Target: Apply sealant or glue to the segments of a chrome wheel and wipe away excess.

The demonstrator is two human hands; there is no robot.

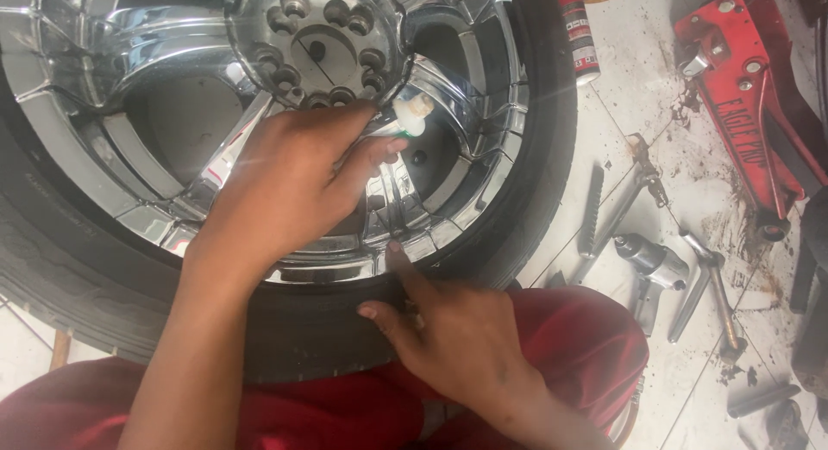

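Observation:
A chrome wheel point(259, 88) with its black tyre point(310, 329) lies across my red-trousered lap. My left hand point(289, 187) reaches over the spokes and pinches a small tube with a white nozzle point(412, 115), its tip held beside the hub point(323, 45). My right hand point(448, 329) rests on the tyre's sidewall. Its index finger points up and touches the chrome rim edge point(398, 253). It holds nothing.
On the dirty white tile floor to the right lie a red floor jack point(746, 96), an air impact wrench point(651, 260), a cross wrench point(711, 286), a file-like bar point(591, 210) and a red spray can point(576, 32).

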